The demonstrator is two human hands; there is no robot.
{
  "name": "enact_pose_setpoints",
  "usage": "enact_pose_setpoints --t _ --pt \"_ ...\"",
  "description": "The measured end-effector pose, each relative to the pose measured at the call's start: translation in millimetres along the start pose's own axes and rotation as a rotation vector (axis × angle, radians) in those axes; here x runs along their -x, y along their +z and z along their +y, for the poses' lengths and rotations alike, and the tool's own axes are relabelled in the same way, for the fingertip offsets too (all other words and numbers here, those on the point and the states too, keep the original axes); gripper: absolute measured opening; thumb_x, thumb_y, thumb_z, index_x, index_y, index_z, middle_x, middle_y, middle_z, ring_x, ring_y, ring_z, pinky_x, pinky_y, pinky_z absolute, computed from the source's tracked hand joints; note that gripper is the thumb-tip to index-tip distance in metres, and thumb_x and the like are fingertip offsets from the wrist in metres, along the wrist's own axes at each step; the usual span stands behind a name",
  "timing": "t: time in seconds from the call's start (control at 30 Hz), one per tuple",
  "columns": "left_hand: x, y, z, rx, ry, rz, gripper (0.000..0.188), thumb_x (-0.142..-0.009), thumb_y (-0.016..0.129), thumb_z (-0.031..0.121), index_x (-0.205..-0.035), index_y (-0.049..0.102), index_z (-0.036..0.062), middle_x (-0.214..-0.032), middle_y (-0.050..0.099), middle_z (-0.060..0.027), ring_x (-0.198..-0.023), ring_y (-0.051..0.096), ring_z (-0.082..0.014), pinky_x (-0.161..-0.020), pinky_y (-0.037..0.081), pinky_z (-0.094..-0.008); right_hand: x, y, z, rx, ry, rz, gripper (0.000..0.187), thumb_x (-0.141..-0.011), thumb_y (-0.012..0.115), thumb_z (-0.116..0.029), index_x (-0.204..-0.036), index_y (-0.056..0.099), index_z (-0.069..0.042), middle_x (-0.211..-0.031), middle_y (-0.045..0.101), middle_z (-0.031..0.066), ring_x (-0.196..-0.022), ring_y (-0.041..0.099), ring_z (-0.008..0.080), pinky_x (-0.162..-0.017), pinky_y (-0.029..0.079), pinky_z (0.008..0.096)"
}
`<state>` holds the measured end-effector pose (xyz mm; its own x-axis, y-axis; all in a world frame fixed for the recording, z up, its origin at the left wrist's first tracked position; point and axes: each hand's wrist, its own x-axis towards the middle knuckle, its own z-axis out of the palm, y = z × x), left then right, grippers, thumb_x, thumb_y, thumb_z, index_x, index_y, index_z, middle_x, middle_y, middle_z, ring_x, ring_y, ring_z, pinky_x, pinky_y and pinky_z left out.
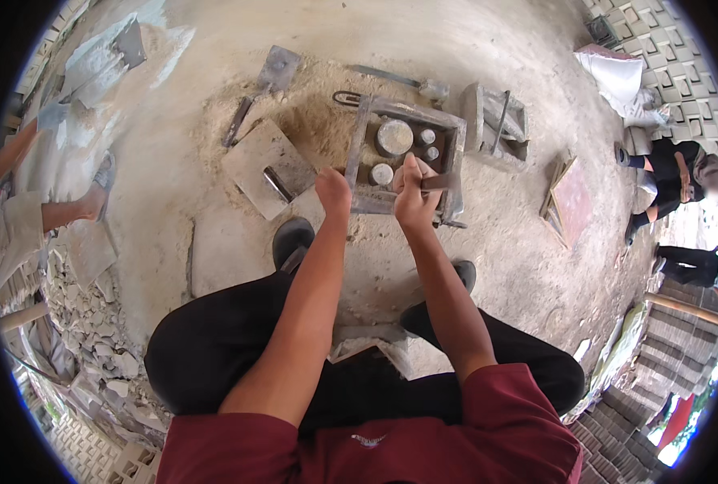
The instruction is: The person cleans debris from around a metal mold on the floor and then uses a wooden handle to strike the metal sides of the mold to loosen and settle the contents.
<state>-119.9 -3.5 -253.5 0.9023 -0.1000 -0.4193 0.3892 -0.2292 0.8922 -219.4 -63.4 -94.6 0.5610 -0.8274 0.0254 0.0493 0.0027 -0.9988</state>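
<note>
On the ground before me lies a rectangular moulding frame (413, 106) with dark sand inside. A large round piece (394, 138) sits in it, with smaller round pieces (381, 173) around it. Over the frame's near right part, my right hand (414, 194) is closed on a short brown tool (439, 182); its kind does not show. Its thumb points up and away from me. My left hand (333, 192) is closed against the frame's near left side; its fingers are mostly hidden. Left of it, a metal tube (278, 184) lies on a flat square board (264, 158).
A trowel (279, 68) with a dark handle lies in loose sand at the far left. A long flat bar (387, 76) lies beyond the frame. Another box (497, 133) stands to the right, near stacked boards (570, 202). Other people sit at both sides.
</note>
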Motion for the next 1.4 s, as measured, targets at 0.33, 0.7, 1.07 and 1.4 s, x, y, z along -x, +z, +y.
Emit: enact_pose_setpoints --t 0.33,0.7,1.07,1.4 --pt "21.9 9.3 31.9 -0.109 0.021 -0.07 0.053 -0.09 0.033 0.032 -0.08 0.066 -0.0078 -0.077 0.065 -0.0256 -0.081 0.063 -0.042 -0.076 0.045 -0.0466 -1.4 -43.9 28.3 0.272 -0.254 -0.07 0.042 -0.099 0.045 -0.017 -0.058 0.037 -0.009 -0.052 0.034 -0.0035 -0.048 0.029 0.0058 -0.046 0.021 0.0275" --pt "27.5 -7.8 41.2 -0.09 0.0 0.039 0.054 -0.09 0.032 0.034 -0.078 0.067 -0.0056 -0.078 0.067 -0.0226 -0.079 0.063 -0.0402 -0.076 0.045 -0.0449 -3.3 -31.8 -5.4 -0.014 -0.084 -0.022 0.043 -0.098 0.047 -0.02 -0.058 0.037 -0.01 -0.051 0.034 -0.0032 -0.048 0.03 0.0068 -0.046 0.022 0.0257" --pt "11.2 -0.2 8.5 -0.019 0.023 -0.048 0.053 -0.091 0.033 0.032 -0.079 0.068 -0.0064 -0.08 0.067 -0.0253 -0.081 0.064 -0.0396 -0.077 0.046 -0.0435 -11.4 -0.7 16.2 0.168 -0.092 -0.134 0.041 -0.096 0.052 -0.016 -0.056 0.042 -0.009 -0.053 0.04 -0.0051 -0.047 0.032 0.004 -0.043 0.025 0.0255" --pt "-3.9 -3.5 1.8 -0.029 0.047 0.135 0.055 -0.091 0.032 0.034 -0.086 0.066 -0.0096 -0.093 0.064 -0.0332 -0.091 0.061 -0.0462 -0.081 0.045 -0.0479 -24.0 42.6 2.0 0.101 0.152 -0.093 0.036 -0.092 0.055 -0.018 -0.061 0.048 -0.001 -0.053 0.04 -0.0023 -0.056 0.037 0.0053 -0.047 0.031 0.0294"
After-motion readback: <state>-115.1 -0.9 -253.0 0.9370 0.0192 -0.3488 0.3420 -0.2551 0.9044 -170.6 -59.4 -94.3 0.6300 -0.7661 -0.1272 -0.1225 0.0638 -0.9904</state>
